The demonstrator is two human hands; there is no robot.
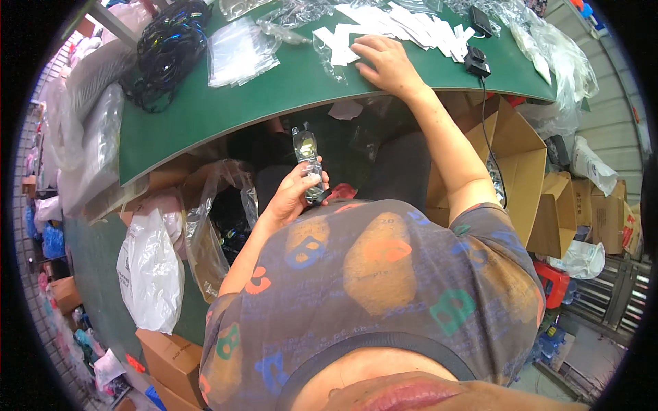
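Observation:
My left hand (296, 194) is closed around a pair of goggles (306, 147) with shiny, yellowish lenses, held upright in front of my body below the table edge. Part of the goggles is hidden by my fingers. Over the green table (301, 75), my right hand (391, 67) reaches out with its fingers apart, at the near edge of a spread of white paper slips (404, 26). It appears to hold nothing; whether the fingertips touch a slip I cannot tell. A crumpled clear plastic piece (329, 58) lies beside that hand.
A stack of clear bags (243, 53) and a heap of black goggles (171, 48) are on the table's left. A small black device (476, 63) trails a cable at the right. Open cardboard boxes (517, 161) stand right of me; a white plastic bag (152, 270) hangs at left.

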